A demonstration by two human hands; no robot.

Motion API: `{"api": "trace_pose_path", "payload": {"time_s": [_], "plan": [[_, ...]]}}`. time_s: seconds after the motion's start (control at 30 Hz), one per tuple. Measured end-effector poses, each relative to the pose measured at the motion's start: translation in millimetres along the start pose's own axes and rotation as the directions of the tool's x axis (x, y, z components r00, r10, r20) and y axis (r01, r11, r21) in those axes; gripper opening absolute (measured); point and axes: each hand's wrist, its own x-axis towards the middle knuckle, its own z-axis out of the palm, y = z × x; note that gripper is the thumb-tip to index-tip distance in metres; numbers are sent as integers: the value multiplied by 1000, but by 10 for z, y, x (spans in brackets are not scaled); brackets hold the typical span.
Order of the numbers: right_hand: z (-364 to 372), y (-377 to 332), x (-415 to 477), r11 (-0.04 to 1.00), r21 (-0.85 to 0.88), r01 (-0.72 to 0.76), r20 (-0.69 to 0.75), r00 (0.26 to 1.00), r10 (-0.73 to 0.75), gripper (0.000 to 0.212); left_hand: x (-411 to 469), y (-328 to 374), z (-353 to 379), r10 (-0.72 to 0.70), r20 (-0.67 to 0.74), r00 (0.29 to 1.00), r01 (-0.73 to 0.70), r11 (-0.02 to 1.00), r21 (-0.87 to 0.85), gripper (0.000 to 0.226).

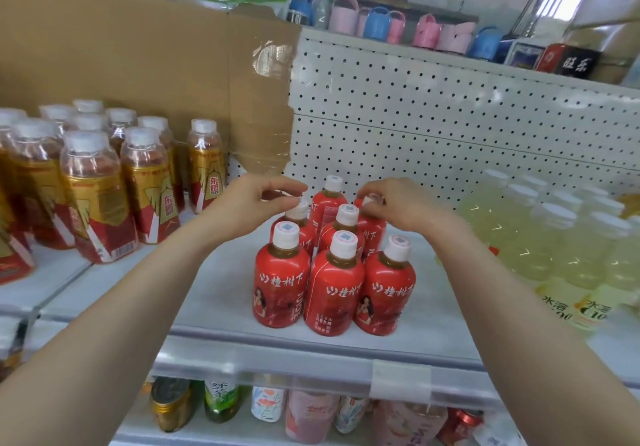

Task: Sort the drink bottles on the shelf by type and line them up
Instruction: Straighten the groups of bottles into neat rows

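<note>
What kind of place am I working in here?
Most likely a small shop or convenience store: grouped red drink bottles on a white shelf with a pegboard back panel, a price-label rail along its edge, other drinks below.

red bottles (334, 283) white caps | gold-red bottles (97, 200) | pale-yellow bottles (554, 248)

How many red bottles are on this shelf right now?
7 red bottles: three in front; three behind, the outer two pinched at the cap by the left hand and right hand; one at the back. More may be hidden.
</note>
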Motion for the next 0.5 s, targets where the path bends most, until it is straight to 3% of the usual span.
{"api": "trace_pose_path", "payload": {"time_s": [0.37,0.43,0.5], "plan": [[-184,196,-293,996,78,38,149,988,-50,12,84,34,-3,-40,54,998,39,999,25,21],[-194,248,-250,978,207,-4,111,994,-19,17,199,74,-3,-24,62,998,22,999,33,22],[-187,318,-98,966,256,-24,-43,998,36,24,372,128,11,10,78,997,-16,997,76,25]]}}
